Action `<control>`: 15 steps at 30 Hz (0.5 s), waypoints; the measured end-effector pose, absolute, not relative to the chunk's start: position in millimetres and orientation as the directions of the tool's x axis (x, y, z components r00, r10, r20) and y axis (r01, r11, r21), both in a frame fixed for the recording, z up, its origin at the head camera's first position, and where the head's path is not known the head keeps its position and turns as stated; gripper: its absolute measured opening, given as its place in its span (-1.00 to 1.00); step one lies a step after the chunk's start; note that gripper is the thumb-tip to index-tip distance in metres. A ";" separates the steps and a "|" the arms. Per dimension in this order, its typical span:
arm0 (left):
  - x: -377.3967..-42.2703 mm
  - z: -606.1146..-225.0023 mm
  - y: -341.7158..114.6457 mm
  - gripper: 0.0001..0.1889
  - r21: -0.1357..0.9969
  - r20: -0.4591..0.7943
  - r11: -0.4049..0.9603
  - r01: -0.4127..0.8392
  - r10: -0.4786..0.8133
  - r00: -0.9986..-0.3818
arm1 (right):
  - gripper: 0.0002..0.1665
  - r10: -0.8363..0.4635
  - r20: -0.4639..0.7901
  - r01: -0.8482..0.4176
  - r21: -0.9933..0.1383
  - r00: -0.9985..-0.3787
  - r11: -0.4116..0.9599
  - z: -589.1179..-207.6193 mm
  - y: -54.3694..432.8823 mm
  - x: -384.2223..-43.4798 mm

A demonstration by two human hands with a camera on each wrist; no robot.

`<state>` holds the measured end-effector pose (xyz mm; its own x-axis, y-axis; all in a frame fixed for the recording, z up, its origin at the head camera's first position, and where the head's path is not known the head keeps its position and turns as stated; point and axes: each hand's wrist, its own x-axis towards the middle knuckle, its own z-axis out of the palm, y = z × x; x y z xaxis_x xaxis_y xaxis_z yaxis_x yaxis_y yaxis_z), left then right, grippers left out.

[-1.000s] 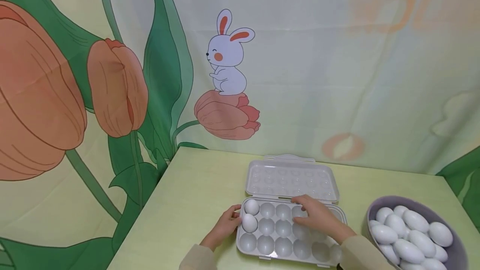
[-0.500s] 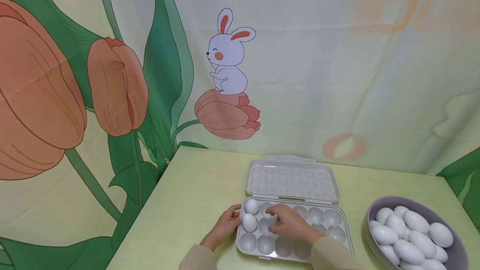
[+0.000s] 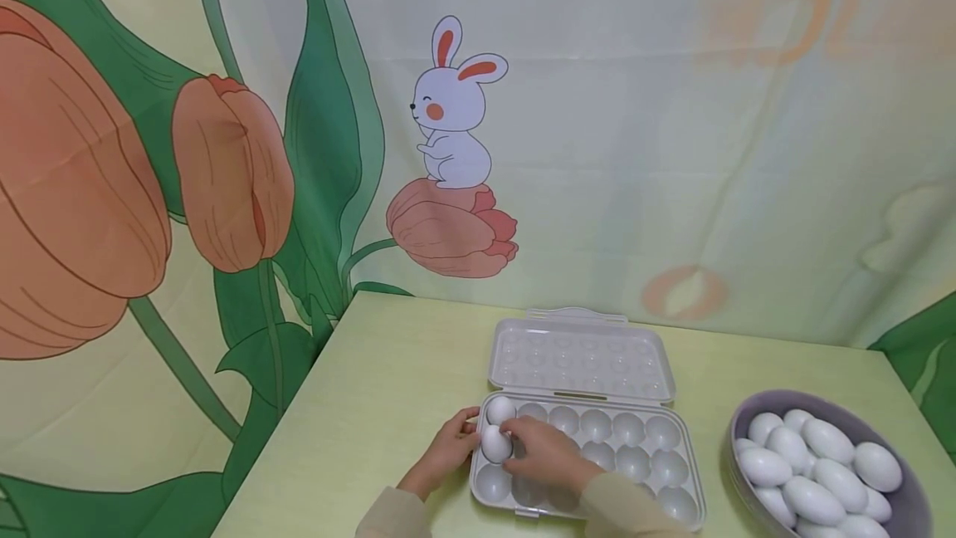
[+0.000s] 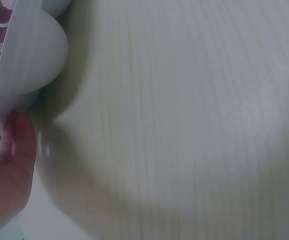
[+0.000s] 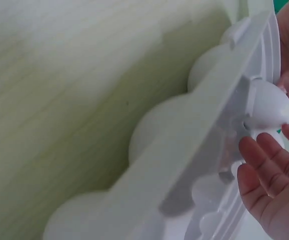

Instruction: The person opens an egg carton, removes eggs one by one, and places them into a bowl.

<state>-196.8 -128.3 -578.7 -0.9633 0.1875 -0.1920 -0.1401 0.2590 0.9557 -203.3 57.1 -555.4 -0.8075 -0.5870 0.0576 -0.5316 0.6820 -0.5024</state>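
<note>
A pale grey plastic egg box (image 3: 690, 471) lies with its lid opened back on the table. Two white eggs occupy its left column: the back egg (image 3: 500, 410) and the middle egg (image 3: 496, 444). My left hand (image 3: 448, 451) grips the box's left edge, with fingers at the rim (image 4: 17, 145) in the left wrist view. Thumb and index finger of my right hand (image 3: 548, 455) pinch the middle egg from its right side. In the right wrist view that egg (image 5: 269, 106) meets a fingertip, while the other fingers (image 5: 274, 170) extend loosely over the box.
At the right stands a greyish-purple bowl (image 3: 914, 496) heaped with several white eggs (image 3: 814, 501). The box's lid (image 3: 582, 359) lies behind its cups. A printed curtain with tulips and a rabbit (image 3: 456, 127) hangs along the table's back edge.
My right hand has moved left across the box to the middle egg and taken it between thumb and finger. That egg now sits slightly more upright. My left hand stays at the edge.
</note>
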 end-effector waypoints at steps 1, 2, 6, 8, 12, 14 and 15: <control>-196.9 -578.9 -128.3 -0.51 0.955 -0.195 0.258 -0.144 0.187 -0.963 | -0.47 -0.578 0.054 -0.523 -0.500 -0.815 0.690 -556.5 55.5 -203.4; -197.0 -579.0 -128.3 -0.51 0.956 -0.195 0.255 -0.143 0.190 -0.962 | -0.45 -0.571 0.057 -0.519 -0.497 -0.819 0.695 -557.4 54.0 -203.4; -196.4 -576.9 -127.6 -0.52 0.958 -0.192 0.250 -0.142 0.191 -0.963 | -0.44 -0.532 0.076 -0.497 -0.487 -0.843 0.718 -561.5 48.1 -203.6; -195.9 -575.2 -127.4 -0.52 0.956 -0.191 0.256 -0.140 0.187 -0.964 | -0.46 -0.507 0.080 -0.478 -0.484 -0.858 0.733 -564.0 44.9 -203.7; -195.5 -573.4 -127.1 -0.53 0.954 -0.196 0.262 -0.146 0.180 -0.964 | -0.50 -0.458 0.085 -0.437 -0.492 -0.885 0.753 -568.2 38.3 -203.9; -195.6 -573.5 -126.8 -0.52 0.955 -0.198 0.259 -0.147 0.181 -0.963 | -0.52 -0.441 0.088 -0.424 -0.488 -0.893 0.763 -569.8 35.6 -204.1; -195.6 -573.3 -126.7 -0.52 0.955 -0.199 0.257 -0.149 0.182 -0.963 | -0.52 -0.433 0.090 -0.419 -0.486 -0.897 0.767 -570.6 34.4 -204.1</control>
<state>-195.6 -126.7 -573.3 -0.9629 0.1821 -0.1990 -0.1487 0.2574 0.9548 -204.1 34.4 -570.6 -0.8967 -0.4334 0.0900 -0.4195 0.7670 -0.4855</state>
